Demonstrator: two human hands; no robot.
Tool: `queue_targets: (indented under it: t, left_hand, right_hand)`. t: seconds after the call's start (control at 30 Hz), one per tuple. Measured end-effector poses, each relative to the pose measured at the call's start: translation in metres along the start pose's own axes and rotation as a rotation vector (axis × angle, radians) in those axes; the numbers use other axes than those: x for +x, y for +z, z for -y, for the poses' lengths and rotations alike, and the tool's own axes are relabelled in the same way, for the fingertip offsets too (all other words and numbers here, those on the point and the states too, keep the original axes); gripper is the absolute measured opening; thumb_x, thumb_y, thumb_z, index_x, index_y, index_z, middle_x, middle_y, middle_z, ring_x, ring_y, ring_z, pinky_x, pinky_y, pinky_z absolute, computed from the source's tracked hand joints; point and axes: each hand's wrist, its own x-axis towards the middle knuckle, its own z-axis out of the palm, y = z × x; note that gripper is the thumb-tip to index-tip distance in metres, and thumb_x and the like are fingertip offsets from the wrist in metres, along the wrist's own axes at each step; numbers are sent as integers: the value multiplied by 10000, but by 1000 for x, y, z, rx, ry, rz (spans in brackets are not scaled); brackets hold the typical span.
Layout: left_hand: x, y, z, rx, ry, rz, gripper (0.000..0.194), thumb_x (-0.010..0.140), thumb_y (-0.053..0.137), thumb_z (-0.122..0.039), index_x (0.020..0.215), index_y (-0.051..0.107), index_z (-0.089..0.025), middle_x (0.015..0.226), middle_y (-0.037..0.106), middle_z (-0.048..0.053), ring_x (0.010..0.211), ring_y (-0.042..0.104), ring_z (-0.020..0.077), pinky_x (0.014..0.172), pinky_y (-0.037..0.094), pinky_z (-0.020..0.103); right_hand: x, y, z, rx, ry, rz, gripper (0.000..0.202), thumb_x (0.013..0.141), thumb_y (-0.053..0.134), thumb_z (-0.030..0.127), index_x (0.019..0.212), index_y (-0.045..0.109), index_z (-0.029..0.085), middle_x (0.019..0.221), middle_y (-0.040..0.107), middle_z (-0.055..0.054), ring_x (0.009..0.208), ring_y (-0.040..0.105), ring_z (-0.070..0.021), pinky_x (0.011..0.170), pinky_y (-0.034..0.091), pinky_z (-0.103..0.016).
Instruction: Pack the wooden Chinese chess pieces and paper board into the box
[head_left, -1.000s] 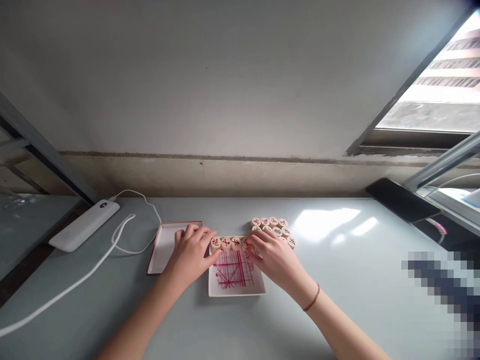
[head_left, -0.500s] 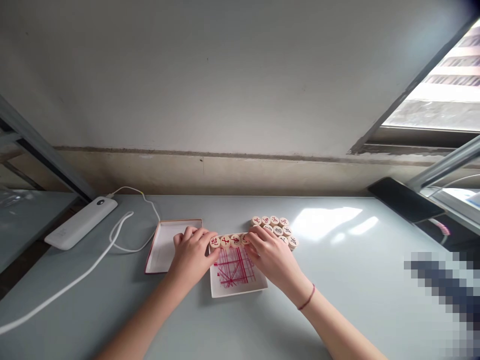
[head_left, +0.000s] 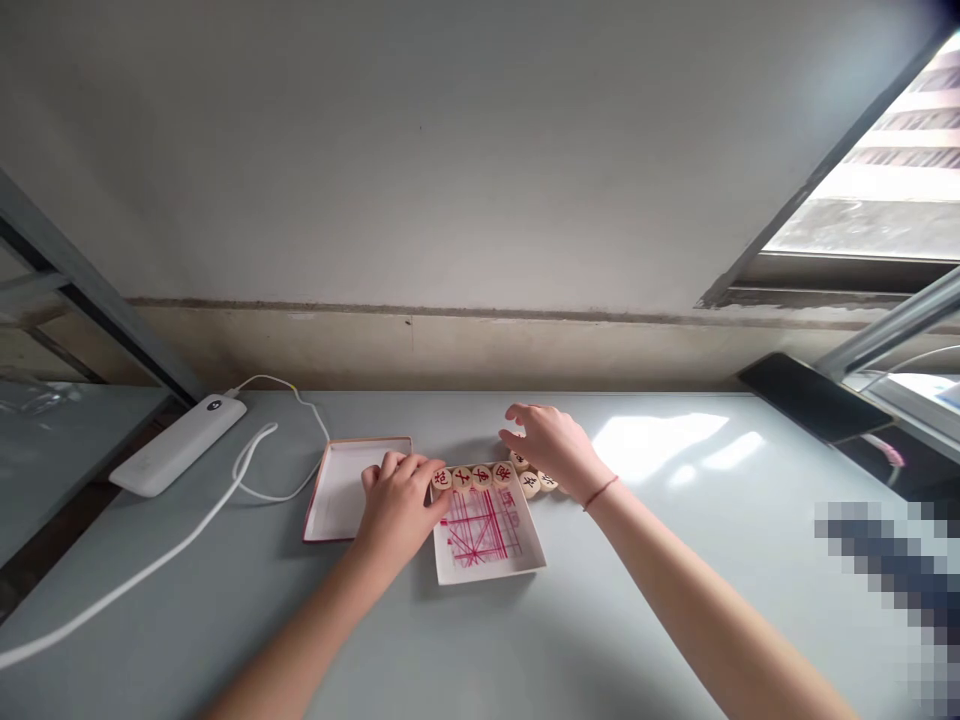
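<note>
Left hand [head_left: 396, 508] keeps thumb and fingers around the upper left corner of the white box [head_left: 491, 577], touching it; how firmly it grips, I cannot tell. Right hand [head_left: 557, 447] has left the row of four round pieces [head_left: 481, 476] and is now open over the loose pieces [head_left: 529, 485], right of centre, covering part of them. The row lies along the box's upper edge, and its right-end piece, earlier hidden by fingers, is now uncovered. The second tray [head_left: 337, 490] rests behind the left hand, left of the box.
</note>
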Motion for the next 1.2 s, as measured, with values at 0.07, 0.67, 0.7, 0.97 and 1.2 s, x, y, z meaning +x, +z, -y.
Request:
queue_targets:
  t: [0.07, 0.67, 0.7, 0.97, 1.2]
  left_hand:
    - [0, 0, 0, 0, 6, -15, 188, 815, 623, -316, 993, 654, -261, 966, 691, 36, 937, 529, 249, 767, 337, 390]
    - [-5, -13, 3, -123, 244, -144, 450, 906, 490, -463, 1296, 485, -239, 1137, 604, 87, 1062, 531, 248, 870, 443, 387]
    - [-6, -14, 2, -167, 280, -167, 448, 920, 476, -439, 1322, 450, -243, 1145, 598, 84, 1053, 546, 232, 876, 456, 367]
    - [-14, -20, -7, -314, 357, -80, 295, 915, 521, -247, 1210, 499, -254, 1061, 611, 38, 971, 605, 175, 853, 499, 306]
    - [-5, -25, 3, -280, 352, 49, 110, 811, 600, -115, 816, 540, -207, 933, 638, -7, 922, 599, 175, 829, 422, 343]
  right_hand:
    - [6, -2, 6, -58, 8, 87, 296, 818, 513, 262, 1075, 636, 181, 881, 691, -88, 723, 636, -215, 514, 360, -248]
    - [-19, -12, 21, 519, -234, 55, 266, 826, 567, 374, 1041, 628, 230, 1012, 695, -43, 691, 664, -150, 601, 493, -244]
    - [-31, -10, 25, 660, -267, 97, 261, 820, 577, 398, 1015, 626, 232, 1016, 691, -39, 676, 663, -139, 581, 503, -236]
    - [-62, 21, 24, 1103, -249, 184, 238, 805, 621, 408, 895, 605, 189, 885, 694, -42, 749, 672, -148, 631, 562, -246]
    - [-52, 27, 3, 991, -194, 1, 253, 817, 601, 416, 943, 633, 199, 965, 680, -68, 844, 665, -176, 692, 583, -278]
